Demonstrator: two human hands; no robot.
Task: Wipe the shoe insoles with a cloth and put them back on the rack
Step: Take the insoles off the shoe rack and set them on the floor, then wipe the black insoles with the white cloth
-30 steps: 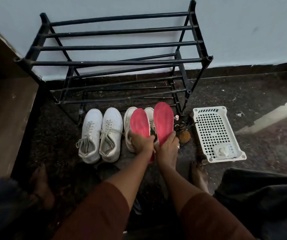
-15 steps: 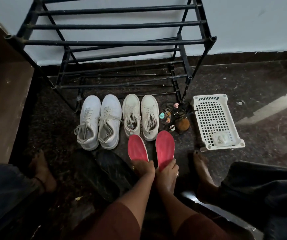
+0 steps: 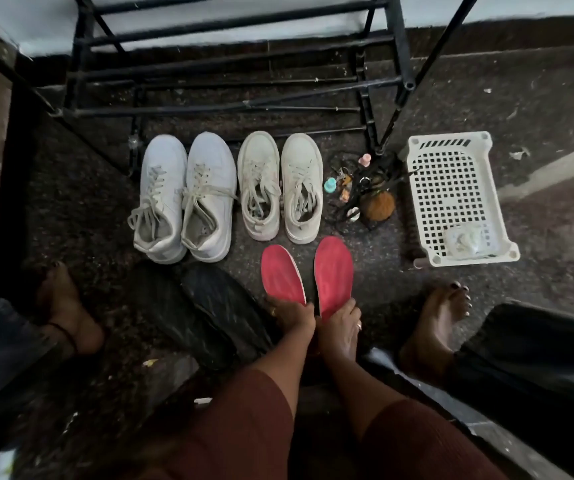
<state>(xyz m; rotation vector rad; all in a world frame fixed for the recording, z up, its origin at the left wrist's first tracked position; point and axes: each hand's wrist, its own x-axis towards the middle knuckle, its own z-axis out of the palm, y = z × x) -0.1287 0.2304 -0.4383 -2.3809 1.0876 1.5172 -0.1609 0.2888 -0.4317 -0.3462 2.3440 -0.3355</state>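
A bare left foot [image 3: 67,306] stands on the dark speckled floor [image 3: 538,133] near the left edge. The black rack [image 3: 244,64] rises at the far side against the wall, its bars bare. In front of it a pair of white sneakers [image 3: 181,195] sits on the floor, toes toward the rack. Near their heels lie two dark, flat shapes [image 3: 202,313]; what they are cannot be told. Just right of the white pair stands a cream pair [image 3: 280,185], laces loose.

The two red insoles lie side by side behind the cream pair, toes pointing at its heels and just short of them. The left hand [image 3: 292,315] grips the heel end of the left insole [image 3: 280,275], fingers curled over it. The right hand [image 3: 342,327] grips the heel end of the right insole [image 3: 334,271] the same way. The two hands touch.

Right of the cream pair sits a small heap of clutter [image 3: 355,188] by the rack's leg. Beside it lies a white perforated basket [image 3: 452,188] with a pale crumpled thing [image 3: 465,239] in its near corner. A bare right foot [image 3: 441,317] stands near the basket.
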